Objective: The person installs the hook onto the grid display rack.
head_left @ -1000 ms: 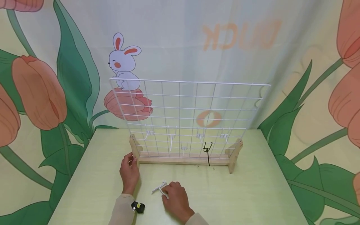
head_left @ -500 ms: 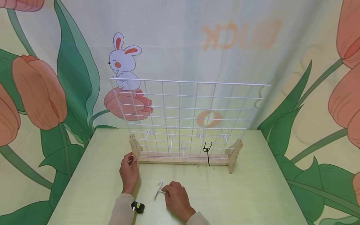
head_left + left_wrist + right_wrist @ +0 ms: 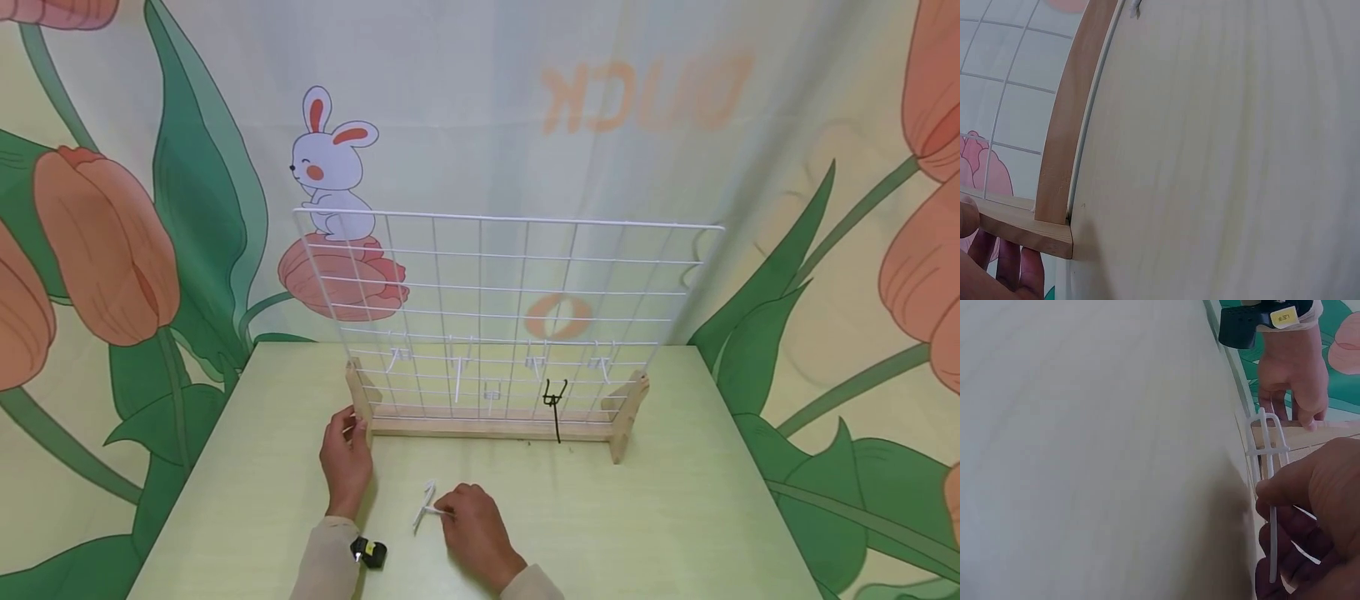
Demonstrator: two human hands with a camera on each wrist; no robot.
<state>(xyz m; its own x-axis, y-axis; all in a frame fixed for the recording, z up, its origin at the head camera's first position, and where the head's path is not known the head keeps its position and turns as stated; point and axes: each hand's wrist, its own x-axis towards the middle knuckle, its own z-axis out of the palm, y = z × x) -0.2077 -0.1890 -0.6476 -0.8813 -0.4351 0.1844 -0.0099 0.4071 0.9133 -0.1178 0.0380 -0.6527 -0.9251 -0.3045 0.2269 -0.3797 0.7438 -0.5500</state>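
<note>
A white wire grid panel (image 3: 480, 218) stands upright in a wooden base (image 3: 487, 430) on the table. My left hand (image 3: 347, 467) grips the left wooden side piece (image 3: 1029, 232), thumb on one face and fingers on the other. In front of the base, my right hand (image 3: 478, 529) pinches a white wire display hook (image 3: 1274, 537) by its long prong, between thumb and fingers. The hook's forked end points away from the fingers, apart from the grid. Several white hooks, one of them a long hook (image 3: 459, 382), and one black hook (image 3: 557, 418) hang on the grid's lower rows.
A pale green tabletop (image 3: 675, 525) lies beneath everything. Behind the panel hangs a printed curtain (image 3: 465, 125) with a rabbit and tulips. A small black camera (image 3: 369, 552) is strapped at the left wrist.
The white hook has turned in my right hand, its forked end swinging steeper, and the hand has shifted slightly right. My left hand stays on the wooden side piece.
</note>
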